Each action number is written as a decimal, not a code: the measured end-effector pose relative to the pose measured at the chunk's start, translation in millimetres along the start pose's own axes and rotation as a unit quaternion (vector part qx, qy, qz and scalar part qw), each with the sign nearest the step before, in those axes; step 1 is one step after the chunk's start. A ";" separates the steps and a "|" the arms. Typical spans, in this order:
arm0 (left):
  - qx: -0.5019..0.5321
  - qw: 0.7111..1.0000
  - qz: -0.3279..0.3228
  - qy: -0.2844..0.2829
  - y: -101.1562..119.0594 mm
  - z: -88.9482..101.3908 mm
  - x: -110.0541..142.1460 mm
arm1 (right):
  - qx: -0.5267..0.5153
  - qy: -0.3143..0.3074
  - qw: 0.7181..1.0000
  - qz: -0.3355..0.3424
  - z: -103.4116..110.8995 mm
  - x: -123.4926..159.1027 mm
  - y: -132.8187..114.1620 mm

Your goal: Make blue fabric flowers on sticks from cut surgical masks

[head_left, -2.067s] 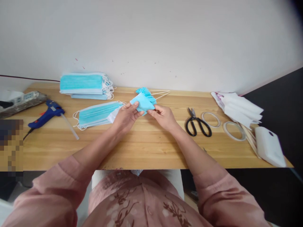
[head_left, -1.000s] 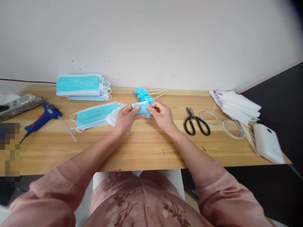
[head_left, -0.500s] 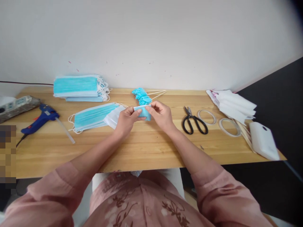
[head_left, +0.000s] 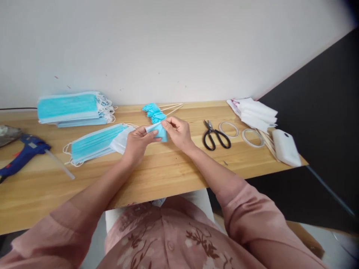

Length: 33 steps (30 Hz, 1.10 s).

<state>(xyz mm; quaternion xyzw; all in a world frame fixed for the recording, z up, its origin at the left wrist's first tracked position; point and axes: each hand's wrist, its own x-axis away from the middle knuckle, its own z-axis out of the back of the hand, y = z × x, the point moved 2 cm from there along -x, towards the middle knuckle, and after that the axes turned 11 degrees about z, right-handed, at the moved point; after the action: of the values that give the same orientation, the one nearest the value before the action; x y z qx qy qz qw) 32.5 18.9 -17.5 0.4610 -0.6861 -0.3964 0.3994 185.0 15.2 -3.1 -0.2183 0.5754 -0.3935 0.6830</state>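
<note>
Between my two hands is a small folded piece of blue mask fabric (head_left: 160, 133) with a white edge. My left hand (head_left: 138, 144) pinches its left side, thumb on top. The fingers of my right hand (head_left: 178, 133) grip its upper right corner. Just behind lie blue fabric flowers (head_left: 153, 113) on thin wooden sticks (head_left: 173, 107). Left of my left hand, a few face masks (head_left: 97, 142) rest on the table, with a white fabric piece (head_left: 121, 140) over their right end, partly hidden by the hand.
A stack of masks (head_left: 68, 108) stands at the back left, a blue glue gun (head_left: 26, 155) in front of it. To the right are black-handled scissors (head_left: 213, 137), two tape rolls (head_left: 229, 129), folded white fabric (head_left: 256, 114) and a white box-like object (head_left: 286, 147) near the wooden table's (head_left: 168, 175) edge.
My view has turned to the right, so the table's things sit further left. The right hand's grip has moved to the corner of the fabric, and more of its white edge shows.
</note>
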 end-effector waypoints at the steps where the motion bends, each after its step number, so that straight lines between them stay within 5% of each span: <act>1: -0.002 1.000 -0.003 0.002 -0.1 0.6 -0.3 | 0.000 0.002 1.000 0.002 0.2 -1.9 0.8; 6: 0.028 0.999 0.021 0.032 2.6 5.9 -3.8 | 0.087 0.106 0.991 -0.002 44.8 -25.0 -0.9; 9: 0.093 0.994 0.053 0.036 7.4 8.1 -6.6 | 0.298 0.018 0.954 -0.026 96.9 -25.0 -10.0; 11: 0.131 0.988 0.073 0.033 10.4 9.0 -8.4 | 0.443 -0.061 0.892 -0.064 128.9 -8.8 -13.2; 14: 0.170 0.981 0.092 0.033 12.7 9.5 -10.4 | 0.481 -0.058 0.869 -0.100 158.8 29.5 -11.4; 19: 0.195 0.973 0.110 0.044 12.4 9.1 -11.2 | 0.509 -0.066 0.850 -0.119 157.7 71.4 -0.8; 27: 0.235 0.958 0.149 0.065 18.3 7.8 -10.0 | 0.488 -0.096 0.852 -0.165 156.4 62.8 7.1; 30: 0.250 0.951 0.165 0.074 22.7 6.3 -9.0 | 0.363 -0.089 0.897 -0.234 149.3 58.0 -1.3; 33: 0.267 0.944 0.178 0.078 27.8 5.9 -7.8 | 0.069 -0.043 0.961 -0.263 125.9 53.5 -19.2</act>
<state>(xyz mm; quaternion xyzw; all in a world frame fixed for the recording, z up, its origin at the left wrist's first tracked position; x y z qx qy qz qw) 20.3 34.6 4.2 0.4509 -0.8041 -0.0840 0.3781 301.5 -57.9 9.0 -0.3311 0.4391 -0.5883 0.5929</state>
